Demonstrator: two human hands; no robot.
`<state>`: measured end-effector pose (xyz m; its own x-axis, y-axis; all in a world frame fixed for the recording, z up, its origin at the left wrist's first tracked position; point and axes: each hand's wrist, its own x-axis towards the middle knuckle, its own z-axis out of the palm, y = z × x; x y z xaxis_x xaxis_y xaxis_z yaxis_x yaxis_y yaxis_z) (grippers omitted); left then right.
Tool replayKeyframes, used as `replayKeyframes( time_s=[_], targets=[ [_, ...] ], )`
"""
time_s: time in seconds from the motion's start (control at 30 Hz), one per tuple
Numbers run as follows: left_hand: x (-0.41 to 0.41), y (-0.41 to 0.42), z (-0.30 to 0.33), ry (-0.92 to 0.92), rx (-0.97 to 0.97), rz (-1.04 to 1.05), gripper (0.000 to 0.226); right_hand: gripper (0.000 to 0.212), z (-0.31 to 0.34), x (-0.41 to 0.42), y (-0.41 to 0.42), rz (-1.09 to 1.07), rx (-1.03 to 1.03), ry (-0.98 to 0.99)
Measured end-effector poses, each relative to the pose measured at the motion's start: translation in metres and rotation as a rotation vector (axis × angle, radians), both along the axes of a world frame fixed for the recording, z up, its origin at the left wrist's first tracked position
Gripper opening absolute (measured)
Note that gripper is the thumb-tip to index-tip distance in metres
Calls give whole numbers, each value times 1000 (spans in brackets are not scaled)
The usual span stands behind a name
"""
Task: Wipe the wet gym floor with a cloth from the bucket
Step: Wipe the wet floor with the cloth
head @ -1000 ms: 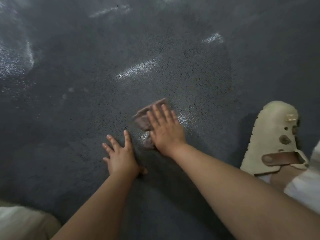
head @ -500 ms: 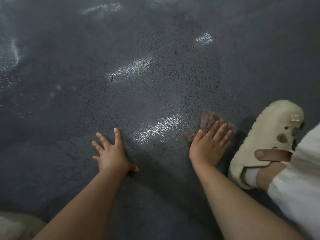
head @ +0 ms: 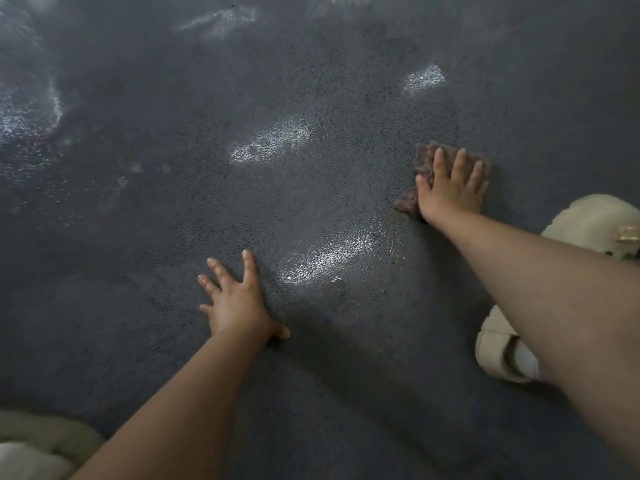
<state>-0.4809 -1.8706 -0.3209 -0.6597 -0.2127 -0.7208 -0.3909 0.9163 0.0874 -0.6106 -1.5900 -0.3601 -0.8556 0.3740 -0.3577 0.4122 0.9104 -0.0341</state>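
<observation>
right hand (head: pixel 450 192) flat on cloth (head: pixel 424 159), left hand (head: pixel 239 303) on floor (head: pixel 138 237)

Your beige sandal (head: pixel 588 223) at right edge, buckle on its side, white sock (head: pixel 526 358) showing at strap near heel. Pale cloth of your clothing (head: pixel 38 448) fills bottom left corner.

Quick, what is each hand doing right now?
Left hand: open, fingers spread, flat on the floor, holding nothing.
Right hand: open, straight fingers pressing the cloth onto the floor.
</observation>
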Motion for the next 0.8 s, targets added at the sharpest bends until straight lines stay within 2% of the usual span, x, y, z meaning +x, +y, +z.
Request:
replayKeyframes(
  time_s=[0.23,0.37,0.47,0.63,0.73,0.8],
  targets=[
    [-1,3,1,-15,-8,2,141,59,1,66,-64,76,-10,73],
    [0,2,1,-8,-7,2,139,61,-1,122,-128,358,-33,48],
    [4,-1,0,12,-7,-8,134,56,-11,152,-156,601,-65,125],
    [10,-6,1,28,7,-47,133,59,-13,126,-123,928,-51,121],
    [12,-8,2,32,6,-64,136,66,-14,97,-86,869,5,122],
    [12,-9,0,38,-9,-70,136,67,-11,87,-63,659,12,69]
  ],
)
